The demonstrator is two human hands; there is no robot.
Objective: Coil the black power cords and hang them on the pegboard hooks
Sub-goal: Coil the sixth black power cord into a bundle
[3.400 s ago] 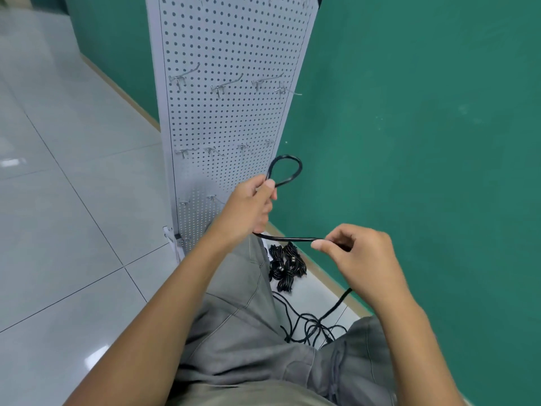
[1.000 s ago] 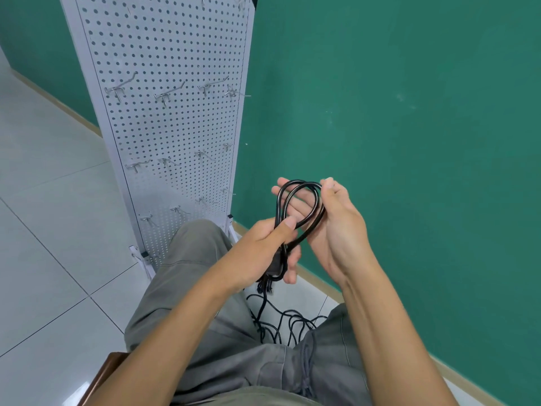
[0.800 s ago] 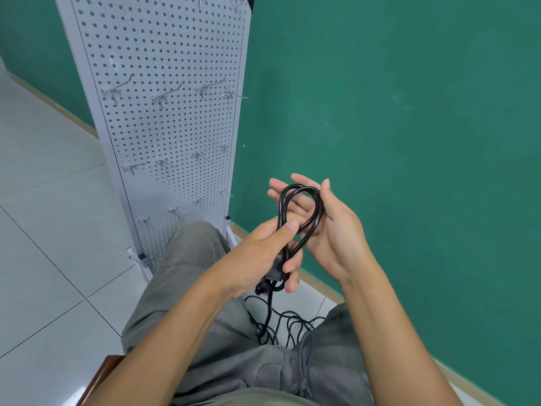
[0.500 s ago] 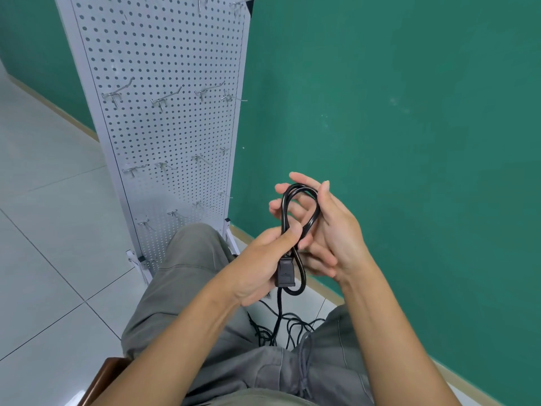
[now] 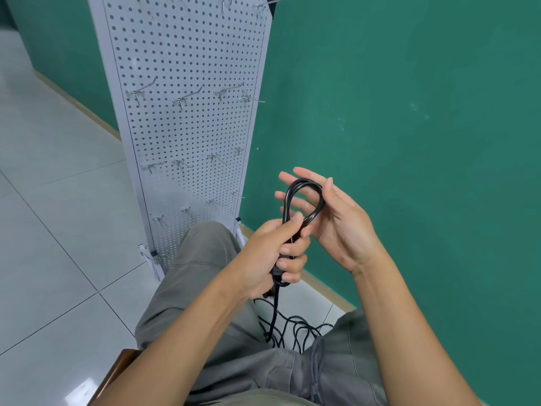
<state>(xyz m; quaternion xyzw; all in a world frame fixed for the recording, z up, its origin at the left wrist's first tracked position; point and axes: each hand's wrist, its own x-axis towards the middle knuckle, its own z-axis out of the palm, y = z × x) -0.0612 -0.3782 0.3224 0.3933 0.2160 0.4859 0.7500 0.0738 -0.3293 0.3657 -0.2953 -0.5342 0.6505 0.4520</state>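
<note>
Beside pegboard (image 5: 187,136), left hand (image 5: 272,253) gripping cord coil (image 5: 304,206), right hand (image 5: 336,221) flat behind loop

floor (image 5: 58,230): pale glossy tiles, thin dark grout lines
pegboard (image 5: 187,127): white, upright, feet on the floor, near the green wall
loose cord (image 5: 295,329): black tangle on the tiles between the person's knees
chair (image 5: 117,367): brown edge, lower left

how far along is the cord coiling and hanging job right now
Done: nothing hung; every visible pegboard hook is bare. In hand: the left hand grips a few loops of black cord, the right hand open behind them. Left: the loose cord on the floor to wind, then hanging.
</note>
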